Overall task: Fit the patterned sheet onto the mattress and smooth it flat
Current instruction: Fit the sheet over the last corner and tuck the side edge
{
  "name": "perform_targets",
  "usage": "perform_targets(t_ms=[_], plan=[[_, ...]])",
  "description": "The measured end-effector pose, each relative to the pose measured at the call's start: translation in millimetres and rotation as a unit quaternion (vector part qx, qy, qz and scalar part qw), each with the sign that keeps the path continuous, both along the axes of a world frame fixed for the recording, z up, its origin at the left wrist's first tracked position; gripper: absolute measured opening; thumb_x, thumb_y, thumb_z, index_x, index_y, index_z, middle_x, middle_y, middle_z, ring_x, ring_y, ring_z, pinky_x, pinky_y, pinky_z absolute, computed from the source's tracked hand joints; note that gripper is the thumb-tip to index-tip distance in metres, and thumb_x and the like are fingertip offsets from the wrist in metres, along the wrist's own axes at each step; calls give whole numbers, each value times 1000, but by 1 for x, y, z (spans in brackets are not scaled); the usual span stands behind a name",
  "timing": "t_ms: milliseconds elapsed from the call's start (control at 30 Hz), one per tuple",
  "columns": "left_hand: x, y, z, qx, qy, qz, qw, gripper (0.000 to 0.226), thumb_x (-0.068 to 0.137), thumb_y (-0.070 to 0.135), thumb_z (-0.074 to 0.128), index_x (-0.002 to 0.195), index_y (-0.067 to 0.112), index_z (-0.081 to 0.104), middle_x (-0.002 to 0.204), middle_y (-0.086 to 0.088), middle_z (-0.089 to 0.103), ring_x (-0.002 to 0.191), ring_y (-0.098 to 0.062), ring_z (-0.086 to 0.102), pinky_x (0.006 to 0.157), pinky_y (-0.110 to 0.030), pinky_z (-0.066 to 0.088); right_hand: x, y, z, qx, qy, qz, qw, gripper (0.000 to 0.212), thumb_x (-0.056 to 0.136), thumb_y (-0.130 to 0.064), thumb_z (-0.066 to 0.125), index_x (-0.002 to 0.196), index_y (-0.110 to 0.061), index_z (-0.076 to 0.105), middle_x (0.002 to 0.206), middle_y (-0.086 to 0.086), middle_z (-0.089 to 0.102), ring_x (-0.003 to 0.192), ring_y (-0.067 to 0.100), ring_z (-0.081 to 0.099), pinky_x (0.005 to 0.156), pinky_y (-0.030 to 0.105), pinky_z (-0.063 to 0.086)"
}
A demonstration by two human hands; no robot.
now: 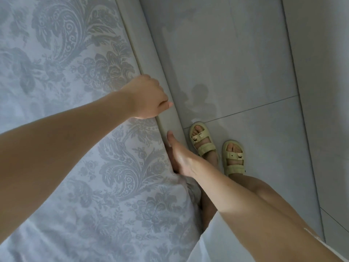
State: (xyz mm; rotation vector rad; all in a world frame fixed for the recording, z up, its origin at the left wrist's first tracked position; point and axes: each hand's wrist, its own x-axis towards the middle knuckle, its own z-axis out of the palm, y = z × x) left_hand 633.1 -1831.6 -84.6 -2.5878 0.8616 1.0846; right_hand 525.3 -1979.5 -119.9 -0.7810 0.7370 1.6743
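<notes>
1. White garment (pixel 217 242), worn by the person standing at the bedside; lowest and nearest item.

2. Right hand (pixel 182 159), reaching down at the side of the bed. The thumb lies straight along the gap between mattress and bed rail. The other fingers go down into that gap, in shadow against the bunched side of the sheet; I cannot tell whether they are spread or holding cloth.

3. Sandals (pixel 203 143), a pale yellow-green pair with buckled straps. They are on the person's feet, on the floor just beside the rail and to the right of the right hand.

4. Left hand (pixel 147 99), at the end of a long bare forearm lying across the bed. Knuckles up, fingers curled narrow over the outer edge of the sheet at the mattress side, with one fingertip showing against the rail.

5. Patterned sheet (pixel 62 59), pale with grey paisley and flower figures. It lies spread over the top of the mattress, flat in the far part and puckered near the right hand.

6. Bed rail (pixel 164 59), padded, light grey, running alongside the mattress edge.

7. Floor (pixel 236 53), large grey tiles with thin joints.
</notes>
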Motion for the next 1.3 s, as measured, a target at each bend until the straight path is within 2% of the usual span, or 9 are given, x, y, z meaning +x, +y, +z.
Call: perform_targets(t_ms=[167, 367, 567, 633, 833, 933, 1000, 1100, 1300], plan=[[-50, -25, 20, -152, -87, 19, 984, 57, 93, 36, 22, 64, 12, 66, 61, -2, 60, 67, -25, 56, 73, -37, 49, -18, -62, -2, -163, -111, -130, 972, 62, 100, -51, 15, 101, -12, 64, 115, 16, 66, 91, 20, 65, 77, 30, 51], [-106, -59, 4, -55, -9, -2, 998, 41, 98, 30, 28, 92, 15, 65, 87, 0, 65, 87, -21, 56, 86, -33, 42, -52, -94, -2, -144, -175, -64, 972, 44, 103, -41, 21, 102, -27, 64, 116, -3, 66, 108, 9, 56, 105, 31, 29], [-118, -81, -3, 76, -2, -46, 996, 28, 93, 15, 32, 75, 21, 52, 70, 5, 54, 72, -18, 49, 68, -29, 30, -83, -95, 6, -134, -176, -79, 972, 44, 103, -33, 27, 122, -10, 59, 111, 7, 65, 91, 8, 61, 68, 12, 46], [-117, -81, 3, 102, -6, -38, 994, 35, 95, 17, 30, 66, 21, 49, 60, 5, 43, 68, -17, 46, 66, -29, 32, -98, -103, 12, -118, -172, -124, 970, 45, 102, -37, 27, 122, -11, 58, 111, 9, 67, 93, 12, 65, 66, 13, 49], [-117, -71, 15, 77, -5, -21, 997, 47, 100, 25, 25, 54, 19, 36, 56, 2, 40, 65, -20, 46, 72, -32, 45, -118, -63, 10, 2, 11, -71, 997, 76, 87, -74, 22, 106, -19, 71, 120, 12, 65, 115, 29, 58, 104, 44, 41], [-116, -70, 10, 41, -11, 30, 999, 56, 99, 35, 18, 65, 13, 56, 58, -2, 48, 67, -24, 50, 76, -35, 47, -113, -64, -2, -5, 46, -76, 996, 80, 85, -76, 12, 103, -21, 68, 112, 8, 67, 108, 23, 59, 101, 43, 39], [-121, -66, 5, -46, -46, 52, 997, 60, 97, 38, 15, 81, 11, 66, 70, -4, 60, 76, -26, 55, 78, -35, 46, -119, -84, -4, -32, 42, -92, 994, 91, 85, -77, 10, 118, -10, 62, 115, 12, 67, 112, 25, 59, 99, 43, 42], [-140, -73, 10, -158, -74, 34, 984, 64, 91, 42, 13, 77, 13, 68, 72, -2, 64, 77, -25, 56, 78, -37, 47, -145, -119, -3, -120, -50, -131, 983, 88, 89, -71, 13, 122, -4, 60, 117, 13, 67, 107, 24, 64, 95, 38, 48], [-182, -88, 4, -41, 4, -94, 995, 61, 98, 38, 13, 75, 21, 66, 71, 5, 64, 74, -16, 55, 83, -32, 42, -165, -79, -3, 42, -46, -52, 997, 76, 80, -82, 23, 138, -37, 45, 135, -3, 56, 123, 16, 53, 104, 40, 42]])
